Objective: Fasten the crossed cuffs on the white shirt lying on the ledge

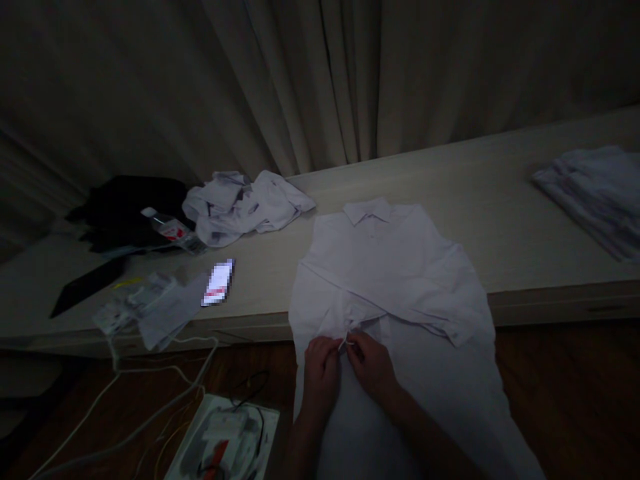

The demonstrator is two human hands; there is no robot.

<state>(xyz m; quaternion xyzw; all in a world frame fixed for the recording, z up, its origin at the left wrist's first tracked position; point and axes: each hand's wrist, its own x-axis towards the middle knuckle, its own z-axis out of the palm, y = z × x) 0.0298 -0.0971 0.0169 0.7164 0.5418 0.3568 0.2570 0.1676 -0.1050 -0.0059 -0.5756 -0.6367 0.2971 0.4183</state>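
A white long-sleeved shirt (370, 260) lies face up, its collar on the bench and its lower part hanging over the front edge toward me. One sleeve is folded across the chest. Near the end of that sleeve, my left hand (321, 363) pinches the white cloth between thumb and fingers. Just to the right, my right hand (371, 361) is closed on the same bit of cloth, the fingertips of both hands almost meeting. It looks like the sleeve's cuff, but the dim light hides any button.
Crumpled white clothes (245, 207) lie at the back left beside a plastic bottle (173, 230) and dark cloth (135, 207). A lit phone (218, 283) rests near the front edge. Folded clothes (600, 193) sit far right. Cables and an open box (270, 417) are on the floor.
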